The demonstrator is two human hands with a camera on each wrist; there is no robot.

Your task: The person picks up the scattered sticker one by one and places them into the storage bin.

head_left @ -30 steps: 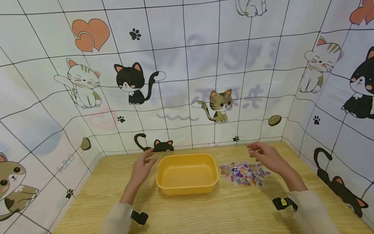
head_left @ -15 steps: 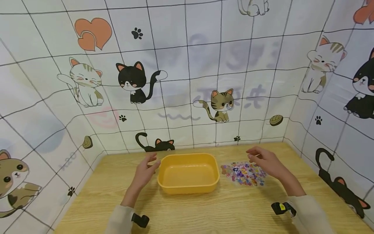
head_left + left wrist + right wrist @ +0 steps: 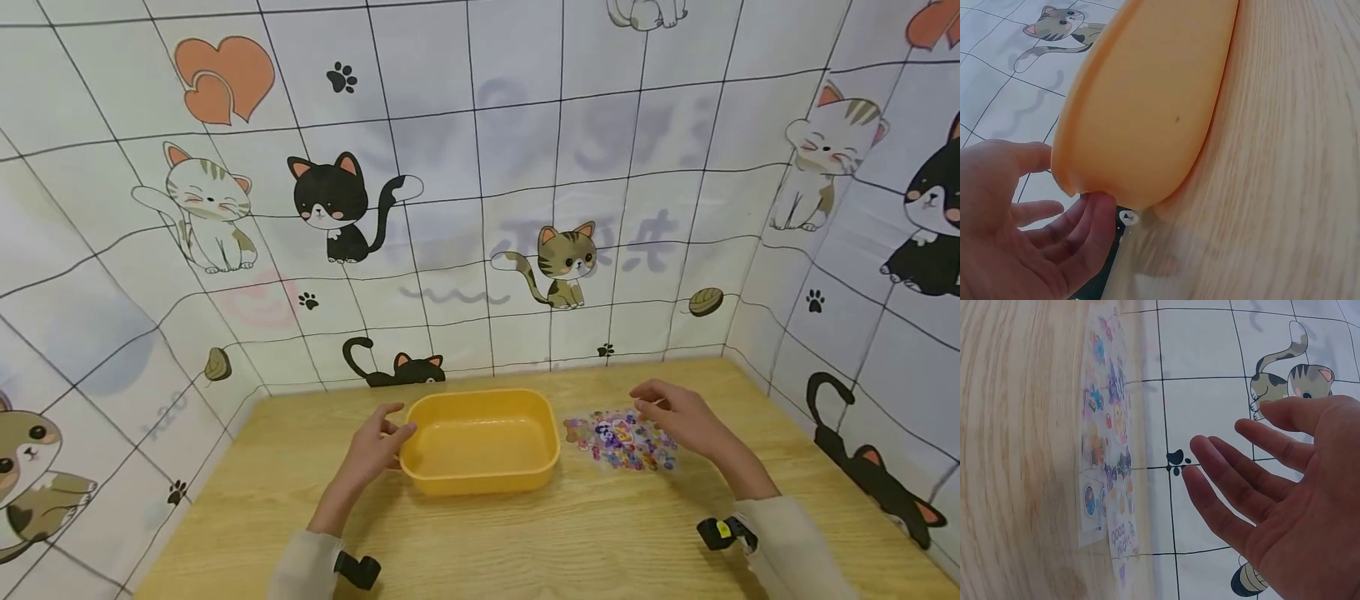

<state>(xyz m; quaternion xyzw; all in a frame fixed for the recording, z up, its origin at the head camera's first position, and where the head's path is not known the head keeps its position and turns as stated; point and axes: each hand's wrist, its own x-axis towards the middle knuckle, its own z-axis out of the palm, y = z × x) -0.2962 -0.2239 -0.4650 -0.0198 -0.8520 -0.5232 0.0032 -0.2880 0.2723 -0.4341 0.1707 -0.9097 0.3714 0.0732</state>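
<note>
A yellow plastic basin (image 3: 480, 482) sits on the wooden table. My left hand (image 3: 375, 446) holds its left end, thumb over the rim and fingers bent against the outer wall below. In the left wrist view, the fingertips (image 3: 1100, 203) press just under the lip of the basin (image 3: 1147, 106). My right hand (image 3: 678, 417) hovers over the right side of some colourful sticker sheets (image 3: 622, 440), holding nothing. The right wrist view shows its fingers spread and relaxed, apart from the sticker sheets (image 3: 1107, 425), which lie overlapping on the table.
The light wooden table (image 3: 480, 550) meets a cloth wall (image 3: 450, 208) printed with cats and grid lines at the back, with more of it on both sides. Dark wrist cameras (image 3: 358, 570) are strapped at both sleeves.
My left hand has moved right and down onto the basin's left end and taken hold of its rim. My right hand has shifted slightly left above the sticker sheets.
</note>
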